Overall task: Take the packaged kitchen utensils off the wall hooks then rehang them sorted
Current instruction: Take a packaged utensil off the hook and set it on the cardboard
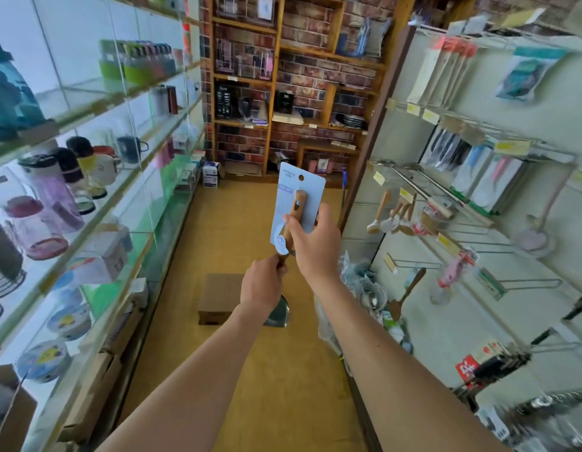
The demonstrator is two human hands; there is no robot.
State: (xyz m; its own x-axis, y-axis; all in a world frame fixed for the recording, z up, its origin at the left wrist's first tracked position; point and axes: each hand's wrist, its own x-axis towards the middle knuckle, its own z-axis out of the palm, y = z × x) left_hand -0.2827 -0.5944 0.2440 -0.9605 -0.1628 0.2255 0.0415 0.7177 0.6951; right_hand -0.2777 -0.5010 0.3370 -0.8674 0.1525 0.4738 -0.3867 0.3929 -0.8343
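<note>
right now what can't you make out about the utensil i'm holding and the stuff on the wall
All in the head view:
- Bottom end of the utensil: mostly hidden behind the left hand; only a dark metal edge shows.
- Print on the card: too small and blurred to read.
- Writing on the yellow tags: blurred.
- The goods at the lower right: smeared by blur and cut off by the frame edge.

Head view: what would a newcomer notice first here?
First, the carded utensil with a wooden handle, held up at centre by the right hand and the left hand. Next, wire hooks on the right wall, and glass shelves of drinkware on the left.
</note>
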